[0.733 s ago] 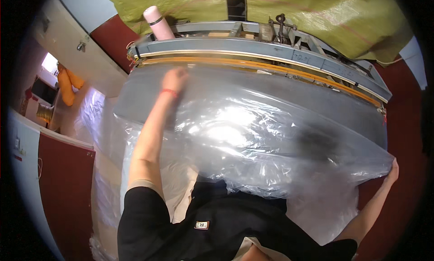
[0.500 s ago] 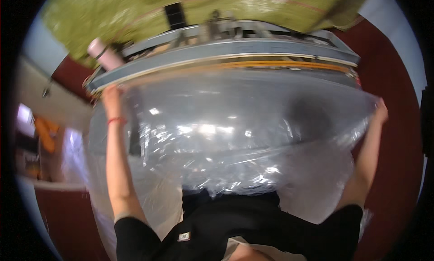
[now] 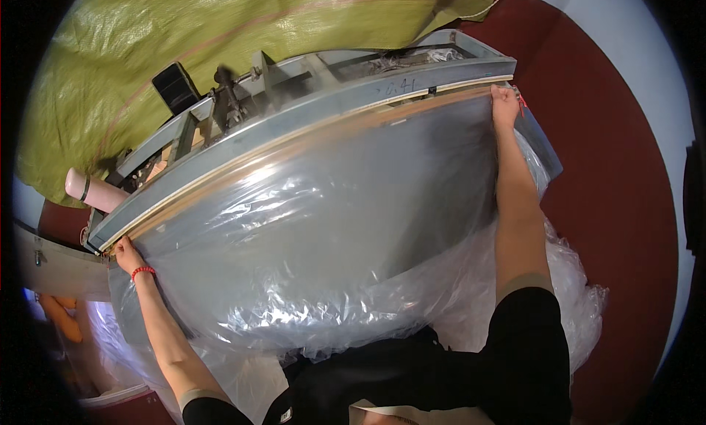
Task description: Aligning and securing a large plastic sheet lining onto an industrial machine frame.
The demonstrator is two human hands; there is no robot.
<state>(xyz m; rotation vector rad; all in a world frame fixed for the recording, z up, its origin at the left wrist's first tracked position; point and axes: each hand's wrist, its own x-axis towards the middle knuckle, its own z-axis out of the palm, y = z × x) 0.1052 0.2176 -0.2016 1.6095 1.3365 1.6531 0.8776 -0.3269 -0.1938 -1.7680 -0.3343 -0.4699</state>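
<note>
A wide sheet of clear plastic film [image 3: 316,234] stretches between my hands, its far edge lying along the front of a long grey metal frame machine [image 3: 309,116]. My left hand [image 3: 127,254] pinches the film's left corner by the machine's left end. At the right end my right hand [image 3: 504,105] grips the other corner, close against the frame's edge. A pale strip [image 3: 243,160] runs along the machine's front just beyond the film edge. Shiny folds of the film hang down toward my lap.
A pink bottle [image 3: 95,191] lies at the machine's left end. Behind stands a yellow-green woven sheet [image 3: 243,27], with a black phone-like object [image 3: 175,88] before it. Crumpled film [image 3: 577,300] bunches at my right, over the dark red floor [image 3: 610,204].
My right hand has brought its film corner forward and inward to the machine's right end. My left hand appears lower and farther left, as the view has turned.
</note>
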